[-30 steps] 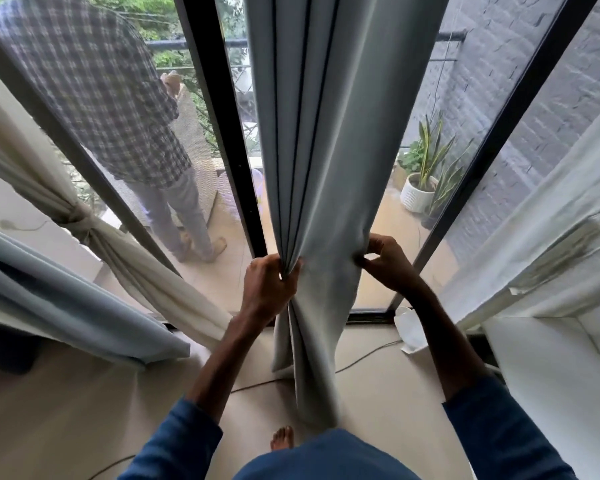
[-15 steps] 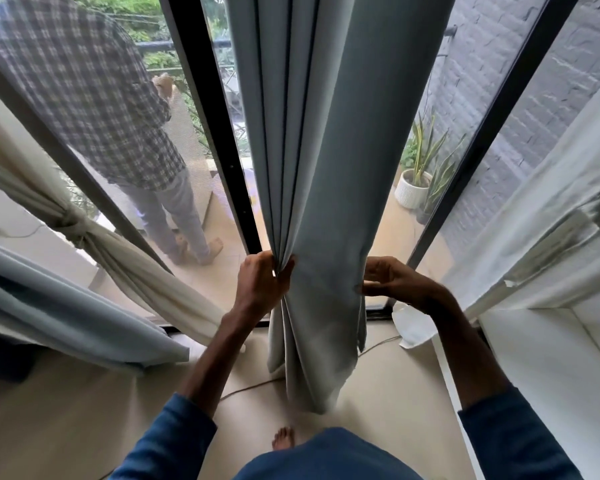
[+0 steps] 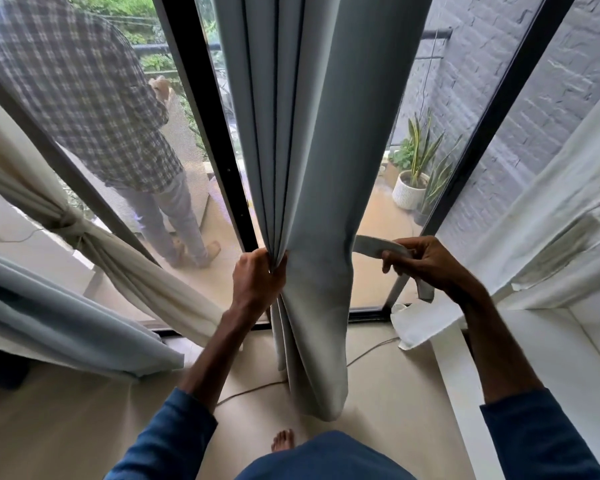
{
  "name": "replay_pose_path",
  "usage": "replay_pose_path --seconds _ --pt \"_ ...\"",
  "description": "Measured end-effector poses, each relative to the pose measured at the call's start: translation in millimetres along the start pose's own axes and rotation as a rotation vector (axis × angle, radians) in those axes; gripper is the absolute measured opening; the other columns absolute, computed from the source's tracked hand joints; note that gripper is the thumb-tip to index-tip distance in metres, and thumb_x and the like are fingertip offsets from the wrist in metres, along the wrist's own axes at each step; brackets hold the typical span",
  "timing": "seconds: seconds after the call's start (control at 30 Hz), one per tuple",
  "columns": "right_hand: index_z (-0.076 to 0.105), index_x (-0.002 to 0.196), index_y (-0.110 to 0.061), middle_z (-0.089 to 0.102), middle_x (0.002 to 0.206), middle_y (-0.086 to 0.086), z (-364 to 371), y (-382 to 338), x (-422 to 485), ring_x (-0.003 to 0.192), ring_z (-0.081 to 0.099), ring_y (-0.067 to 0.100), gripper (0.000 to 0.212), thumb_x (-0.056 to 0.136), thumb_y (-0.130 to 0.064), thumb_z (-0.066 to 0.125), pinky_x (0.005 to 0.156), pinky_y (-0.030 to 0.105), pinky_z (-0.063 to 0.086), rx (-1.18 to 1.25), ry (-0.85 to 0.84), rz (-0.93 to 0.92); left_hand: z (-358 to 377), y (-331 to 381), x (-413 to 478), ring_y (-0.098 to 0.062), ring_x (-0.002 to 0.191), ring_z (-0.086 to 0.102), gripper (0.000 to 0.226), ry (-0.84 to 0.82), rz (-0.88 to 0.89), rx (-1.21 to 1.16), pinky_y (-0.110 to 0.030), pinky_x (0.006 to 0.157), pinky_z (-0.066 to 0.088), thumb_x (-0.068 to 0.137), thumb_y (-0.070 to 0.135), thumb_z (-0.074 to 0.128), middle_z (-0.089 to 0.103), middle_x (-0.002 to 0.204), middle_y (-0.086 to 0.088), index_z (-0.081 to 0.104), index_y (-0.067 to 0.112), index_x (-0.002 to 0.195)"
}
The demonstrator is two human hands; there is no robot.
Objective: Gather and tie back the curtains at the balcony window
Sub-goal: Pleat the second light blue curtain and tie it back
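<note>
Head view: your left hand (image 3: 257,280) is clamped round the gathered pleats of the grey curtain (image 3: 319,161), which hangs bunched in front of the black window frame (image 3: 207,116). Your right hand (image 3: 430,263) pinches the pale tie-back strap (image 3: 374,245) just right of the bundle; the strap's other end disappears behind the cloth. Step in hand: wrapping the tie. Next: bring the strap across the front, keep the pleats tight, then fasten it. Fastening type not visible. The cream curtain (image 3: 94,237) at left is already tied.

The right hand (image 3: 430,265) has left the curtain (image 3: 319,168) and now pinches a strap (image 3: 374,244).
</note>
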State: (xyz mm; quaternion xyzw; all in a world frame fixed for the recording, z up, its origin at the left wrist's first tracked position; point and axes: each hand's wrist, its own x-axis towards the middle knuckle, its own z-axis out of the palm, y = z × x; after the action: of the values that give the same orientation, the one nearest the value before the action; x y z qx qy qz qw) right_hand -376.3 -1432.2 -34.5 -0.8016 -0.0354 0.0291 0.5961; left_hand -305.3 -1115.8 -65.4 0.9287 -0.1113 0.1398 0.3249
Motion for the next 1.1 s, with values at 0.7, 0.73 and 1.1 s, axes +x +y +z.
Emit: replay_pose_path --seconds 0.7,0.73,1.1 --pt "0.077 0.111 -0.005 0.079 0.102 0.005 29.9 -30.3 16.4 0.098 0.075 0.021 0.027 0.088 -0.019 0.077 0.091 0.039 0.06 -0.088 -0.181 -0.117 26.9 -20.4 22.6 -0.034 0.061 0.065 0.074 -0.151 0.146 -0.025 -0.037 0.05 0.048 0.085 0.075 0.041 0.066 0.06 -0.009 0.064 0.007 0.067" --pt "0.077 0.106 -0.001 0.079 0.101 0.009 32.5 -30.6 19.5 0.098 0.075 0.028 0.03 0.086 -0.023 0.079 0.091 0.044 0.06 -0.089 -0.154 -0.135 26.5 -19.4 21.5 -0.035 0.061 0.064 0.073 -0.155 0.152 -0.023 -0.036 0.049 0.046 0.086 0.073 0.041 0.063 0.058 -0.009 0.063 0.007 0.065" --pt "0.079 0.1 0.002 0.079 0.093 0.018 37.2 -14.3 10.9 0.082 0.071 0.019 0.02 0.08 -0.001 0.08 0.079 0.037 0.06 0.043 -0.061 -0.163 17.3 -23.9 24.3 -0.04 0.06 0.059 0.068 -0.143 0.123 0.011 -0.041 0.06 0.049 0.091 0.067 0.046 0.06 0.054 -0.011 0.048 0.01 0.054"
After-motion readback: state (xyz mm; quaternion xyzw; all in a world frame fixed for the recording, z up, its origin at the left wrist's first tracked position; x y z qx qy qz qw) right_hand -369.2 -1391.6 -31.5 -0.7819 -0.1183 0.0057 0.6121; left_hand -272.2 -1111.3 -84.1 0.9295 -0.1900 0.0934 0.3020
